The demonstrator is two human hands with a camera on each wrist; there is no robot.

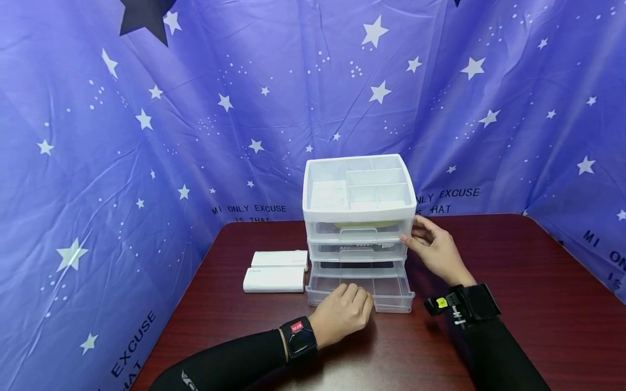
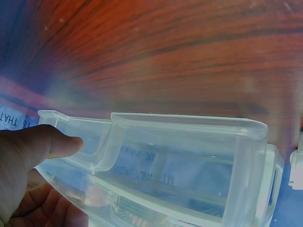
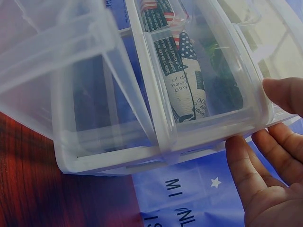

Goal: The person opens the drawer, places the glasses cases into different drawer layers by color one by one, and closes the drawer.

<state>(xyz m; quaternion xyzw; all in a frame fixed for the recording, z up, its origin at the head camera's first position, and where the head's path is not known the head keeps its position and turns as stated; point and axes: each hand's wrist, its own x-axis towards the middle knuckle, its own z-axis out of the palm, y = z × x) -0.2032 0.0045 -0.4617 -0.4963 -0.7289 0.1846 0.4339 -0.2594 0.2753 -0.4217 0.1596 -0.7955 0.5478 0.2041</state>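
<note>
A clear plastic drawer cabinet [image 1: 359, 213] with a white top stands on the table, its bottom drawer [image 1: 391, 293] pulled out. My left hand [image 1: 344, 312] grips that drawer's front at the handle; in the left wrist view the thumb [image 2: 66, 144] lies by the handle cutout, with fingers curled on the other side. My right hand [image 1: 437, 251] holds the cabinet's right front corner, thumb at the front and fingers along the side. In the right wrist view, a drawer beside the opened one contains a folded item printed with stars, stripes and lettering [image 3: 182, 80]. The upper two drawers are closed.
Two white flat boxes with rounded edges [image 1: 274, 279] lie left of the cabinet. Dividers split the cabinet's top tray [image 1: 329, 187] into compartments. A blue star-patterned curtain [image 1: 274, 119] hangs behind the dark red wooden table [image 1: 528, 271].
</note>
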